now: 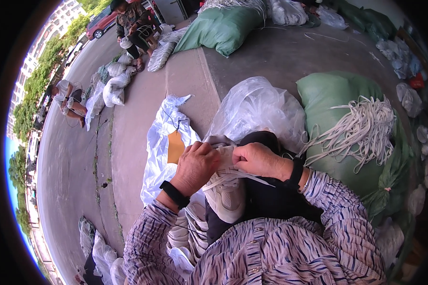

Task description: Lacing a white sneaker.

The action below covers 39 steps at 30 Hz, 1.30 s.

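Head view: the beige shoe lies on my lap, toe toward me, its ankle end between my left hand and right hand, fingers pinched narrow on it, whether on lace or upper I cannot tell. Beyond the shoe sits a clear plastic bag; to its right, a green sack bears pale laces.

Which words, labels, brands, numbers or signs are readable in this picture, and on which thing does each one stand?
None can be read.
Pale shoe: no readable marking.
Orange-brown patch on the white bag: no readable writing.
Red car: too small to read any plate.
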Tool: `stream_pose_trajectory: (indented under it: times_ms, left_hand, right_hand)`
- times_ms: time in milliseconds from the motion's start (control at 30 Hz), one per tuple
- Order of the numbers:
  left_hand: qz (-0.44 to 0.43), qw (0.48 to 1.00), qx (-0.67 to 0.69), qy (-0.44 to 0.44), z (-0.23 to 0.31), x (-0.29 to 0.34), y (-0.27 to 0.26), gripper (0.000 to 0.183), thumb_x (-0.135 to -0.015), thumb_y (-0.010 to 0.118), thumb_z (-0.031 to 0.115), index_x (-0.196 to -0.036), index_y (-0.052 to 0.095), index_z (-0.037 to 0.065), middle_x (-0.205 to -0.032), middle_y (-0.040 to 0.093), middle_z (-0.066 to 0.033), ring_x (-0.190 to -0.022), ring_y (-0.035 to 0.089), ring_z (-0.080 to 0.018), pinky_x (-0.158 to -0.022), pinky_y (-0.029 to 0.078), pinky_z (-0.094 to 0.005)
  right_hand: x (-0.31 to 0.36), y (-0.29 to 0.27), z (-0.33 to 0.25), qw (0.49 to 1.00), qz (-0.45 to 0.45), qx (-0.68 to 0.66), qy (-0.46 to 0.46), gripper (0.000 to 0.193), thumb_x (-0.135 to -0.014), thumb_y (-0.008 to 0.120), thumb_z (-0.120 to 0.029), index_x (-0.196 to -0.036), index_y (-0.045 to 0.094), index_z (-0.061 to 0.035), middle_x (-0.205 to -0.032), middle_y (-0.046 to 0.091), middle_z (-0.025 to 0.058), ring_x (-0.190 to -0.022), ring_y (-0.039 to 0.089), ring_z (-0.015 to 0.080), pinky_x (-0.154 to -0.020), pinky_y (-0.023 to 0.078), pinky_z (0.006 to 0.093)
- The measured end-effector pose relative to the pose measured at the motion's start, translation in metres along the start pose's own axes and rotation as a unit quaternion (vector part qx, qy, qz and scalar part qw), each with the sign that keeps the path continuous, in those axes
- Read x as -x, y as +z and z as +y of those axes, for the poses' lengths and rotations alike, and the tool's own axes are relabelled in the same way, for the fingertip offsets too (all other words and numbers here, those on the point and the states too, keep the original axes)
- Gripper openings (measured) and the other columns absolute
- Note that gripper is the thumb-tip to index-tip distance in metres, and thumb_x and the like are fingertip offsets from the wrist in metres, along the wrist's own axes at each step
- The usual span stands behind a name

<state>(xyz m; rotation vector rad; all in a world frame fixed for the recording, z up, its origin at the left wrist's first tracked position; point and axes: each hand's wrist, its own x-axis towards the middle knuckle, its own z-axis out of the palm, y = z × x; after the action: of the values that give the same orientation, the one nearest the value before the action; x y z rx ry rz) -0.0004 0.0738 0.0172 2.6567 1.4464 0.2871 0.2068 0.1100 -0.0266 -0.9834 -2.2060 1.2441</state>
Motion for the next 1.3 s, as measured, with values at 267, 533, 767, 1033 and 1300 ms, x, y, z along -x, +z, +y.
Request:
stream_pose_trajectory:
  times_ms: [267,533,767,1033,1300]
  left_hand:
    - [-0.081,0.994,-0.072,-0.011,0.002,0.006,0.005,0.013,-0.076,0.065,0.017,-0.088,0.069,0.013,-0.092,0.057,-0.0044,-0.096,0.047,-0.0260,-0.084,0.044,-0.0356]
    - [-0.049,0.997,0.028,-0.044,-0.008,0.009,0.025,0.009,-0.074,0.067,0.014,-0.083,0.071,0.012,-0.091,0.058,-0.0046,-0.097,0.045,-0.0277,-0.085,0.042,-0.0347]
    - [-0.055,0.997,0.048,-0.040,-0.005,0.004,0.020,0.005,-0.073,0.068,0.017,-0.073,0.070,0.012,-0.087,0.059,-0.0045,-0.099,0.045,-0.0277,-0.089,0.037,-0.0368]
    - [-0.109,0.992,-0.033,-0.050,0.018,-0.010,0.014,0.021,-0.076,0.060,0.028,-0.090,0.069,0.016,-0.101,0.060,-0.0036,-0.108,0.045,-0.0288,-0.101,0.025,-0.0525]
    - [0.003,0.994,0.108,-0.029,0.009,0.007,0.013,0.007,-0.076,0.068,0.018,-0.078,0.070,0.012,-0.085,0.060,-0.0039,-0.093,0.050,-0.0241,-0.094,0.034,-0.0408]
  right_hand:
    - [-0.005,0.009,-0.009,0.963,-0.019,0.265,-0.054,0.009,-0.075,0.057,-0.012,-0.078,0.064,-0.0054,-0.072,0.063,0.0173,-0.073,0.063,0.0355,-0.066,0.049,0.0446]
    - [0.009,0.026,-0.006,0.988,0.069,0.136,0.022,0.008,-0.075,0.061,-0.009,-0.078,0.058,-0.0029,-0.079,0.062,0.0155,-0.077,0.062,0.0341,-0.067,0.048,0.0421]
    - [0.011,0.039,-0.007,0.965,0.147,0.208,-0.063,0.004,-0.073,0.060,-0.007,-0.075,0.057,-0.0051,-0.082,0.058,0.0121,-0.082,0.059,0.0311,-0.069,0.050,0.0418]
    - [-0.006,0.013,0.002,0.998,-0.034,-0.012,0.045,0.014,-0.080,0.058,-0.008,-0.086,0.067,0.0007,-0.075,0.064,0.0117,-0.067,0.063,0.0203,-0.063,0.049,0.0312]
    - [0.029,-0.008,-0.007,0.975,0.218,0.003,-0.039,0.013,-0.086,0.058,-0.010,-0.080,0.061,0.0005,-0.067,0.060,0.0083,-0.060,0.059,0.0168,-0.056,0.047,0.0290]
